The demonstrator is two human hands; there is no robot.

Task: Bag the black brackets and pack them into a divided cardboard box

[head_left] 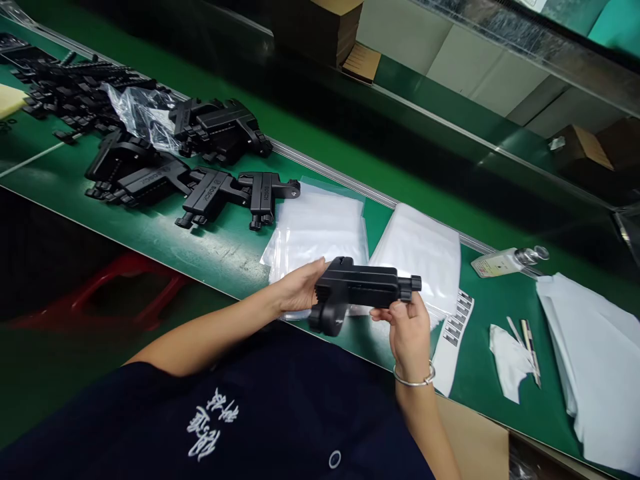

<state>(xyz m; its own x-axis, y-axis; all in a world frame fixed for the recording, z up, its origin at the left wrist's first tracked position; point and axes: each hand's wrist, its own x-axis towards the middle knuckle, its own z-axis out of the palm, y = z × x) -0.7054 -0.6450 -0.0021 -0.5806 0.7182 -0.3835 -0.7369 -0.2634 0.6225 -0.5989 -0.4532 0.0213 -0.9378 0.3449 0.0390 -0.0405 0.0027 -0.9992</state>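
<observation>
A black plastic clamp-like bracket [370, 285] is held level in front of my body, above the near edge of the green bench. My left hand [303, 287] grips its wide end, where a round knob hangs down; some of the fingers are behind it. At the other end, by the small knobs, my right hand [407, 320] pinches it from below. Under and behind the bracket lie a pile of clear plastic bags [320, 230] and a second pile of white, milky bags [425, 247].
Several similar black brackets [210, 197] lie to the left, with more heaped behind them and a crumpled clear bag [145, 117]. On the right are a label strip [456, 327], a bottle [500, 263], a white cloth [510, 360], pens and white sheets [600, 360]. A red stool [115, 280] stands below.
</observation>
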